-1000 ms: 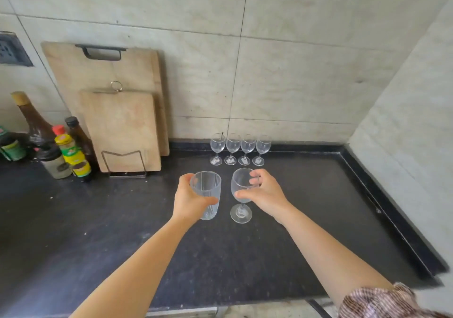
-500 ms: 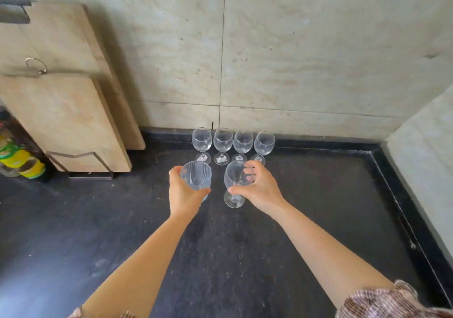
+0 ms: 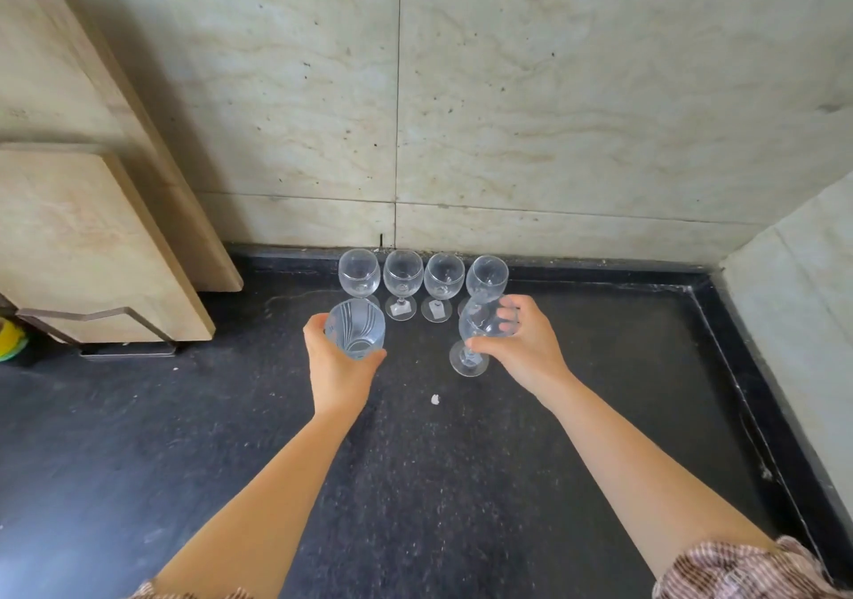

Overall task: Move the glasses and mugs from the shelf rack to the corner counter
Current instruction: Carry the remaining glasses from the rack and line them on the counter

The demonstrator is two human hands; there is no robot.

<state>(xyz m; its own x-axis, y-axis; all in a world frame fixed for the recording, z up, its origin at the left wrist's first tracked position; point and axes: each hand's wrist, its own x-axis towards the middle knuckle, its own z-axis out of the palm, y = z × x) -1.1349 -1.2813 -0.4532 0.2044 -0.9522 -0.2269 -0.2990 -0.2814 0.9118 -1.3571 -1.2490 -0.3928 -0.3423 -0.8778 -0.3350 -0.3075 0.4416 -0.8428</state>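
Observation:
My left hand (image 3: 337,368) grips a clear etched tumbler (image 3: 354,327) just in front of the leftmost glass in a row. My right hand (image 3: 521,349) holds a clear wine glass (image 3: 477,321) by its bowl; its foot is at or just above the black counter (image 3: 415,483), and I cannot tell whether it touches. Behind them, several wine glasses (image 3: 404,275) stand in a row against the back wall, near the counter's corner. The held wine glass partly hides the rightmost one.
Two wooden cutting boards (image 3: 92,248) lean in a wire holder at the left against the tiled wall. A side wall (image 3: 803,303) closes the corner at the right. A small white speck (image 3: 435,398) lies on the counter between my hands.
Both hands have carried their glasses forward toward the row at the wall and spread apart. The view has closed in on the corner; the bottles at the left have left the frame.

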